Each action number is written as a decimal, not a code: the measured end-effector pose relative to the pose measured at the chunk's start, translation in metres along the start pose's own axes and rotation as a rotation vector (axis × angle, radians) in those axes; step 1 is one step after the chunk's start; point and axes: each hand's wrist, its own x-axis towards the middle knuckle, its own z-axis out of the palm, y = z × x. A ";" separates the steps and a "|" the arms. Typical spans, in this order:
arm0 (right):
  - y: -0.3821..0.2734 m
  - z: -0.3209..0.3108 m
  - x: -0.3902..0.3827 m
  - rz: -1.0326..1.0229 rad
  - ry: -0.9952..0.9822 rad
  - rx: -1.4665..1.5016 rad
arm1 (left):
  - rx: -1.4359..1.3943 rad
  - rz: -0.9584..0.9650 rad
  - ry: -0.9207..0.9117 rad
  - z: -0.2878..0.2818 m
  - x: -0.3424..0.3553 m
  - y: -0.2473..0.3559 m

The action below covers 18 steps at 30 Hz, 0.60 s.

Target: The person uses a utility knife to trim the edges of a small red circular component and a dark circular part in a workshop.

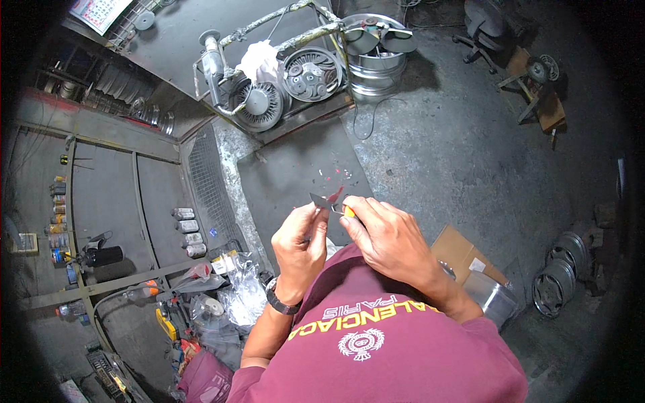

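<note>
In front of my chest, my left hand (301, 236) is closed, pinching a small dark flat piece (319, 201) with a pointed corner between thumb and fingers. Close beside it, my right hand (390, 232) grips a small yellow-orange tool (349, 211), whose thin metal end points toward the dark piece. Most of the tool is hidden by my fingers, and its exact kind does not show. A thin red scrap (335, 195) appears just beyond the dark piece. Small red and white bits (328, 176) lie scattered on the dark mat (285, 171) below.
A metal frame rack (295, 40) holding wheels stands ahead, beside stacked rims (376, 74). Clear plastic bags (240, 292) crowd my left, near several bottles (190, 232). To my right are a cardboard box (463, 252), loose rims (557, 282) and a wooden stand (537, 101).
</note>
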 end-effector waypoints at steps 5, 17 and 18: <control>0.001 0.000 0.005 -0.006 -0.007 0.063 | -0.010 0.036 0.012 0.003 -0.003 0.002; -0.003 0.001 0.001 0.014 0.006 0.032 | 0.022 0.113 0.012 0.001 0.000 -0.003; -0.003 0.000 0.002 0.037 -0.014 0.022 | 0.022 0.113 0.012 0.001 -0.001 -0.001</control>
